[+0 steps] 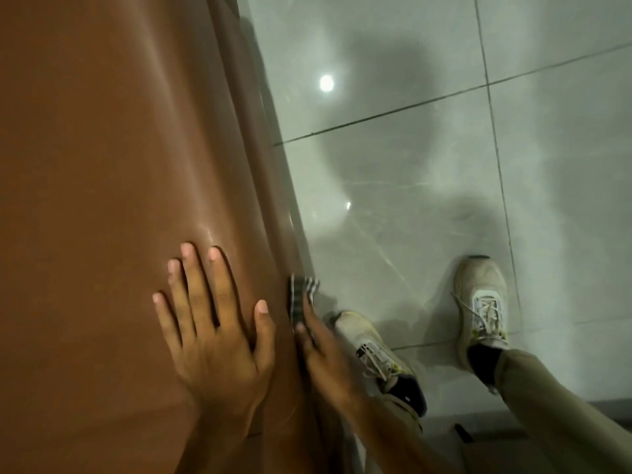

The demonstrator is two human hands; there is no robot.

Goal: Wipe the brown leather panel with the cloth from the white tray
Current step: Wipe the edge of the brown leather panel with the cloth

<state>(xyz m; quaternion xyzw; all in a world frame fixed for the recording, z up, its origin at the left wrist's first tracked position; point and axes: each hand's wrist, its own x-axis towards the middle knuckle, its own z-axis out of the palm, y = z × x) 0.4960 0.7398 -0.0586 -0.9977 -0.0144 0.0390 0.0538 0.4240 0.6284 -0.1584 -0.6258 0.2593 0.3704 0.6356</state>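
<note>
The brown leather panel point(113, 165) fills the left half of the view and runs down to a rounded right edge. My left hand point(212, 323) lies flat on it with fingers spread, holding nothing. My right hand point(325, 357) is blurred and pressed against the panel's right edge, holding a dark checked cloth point(301, 295) whose end sticks out above the fingers. The white tray is not in view.
A glossy grey tiled floor point(444, 131) lies to the right of the panel, with a lamp reflection on it. My two feet in worn white sneakers point(482, 302) stand on the tiles close to the panel's edge.
</note>
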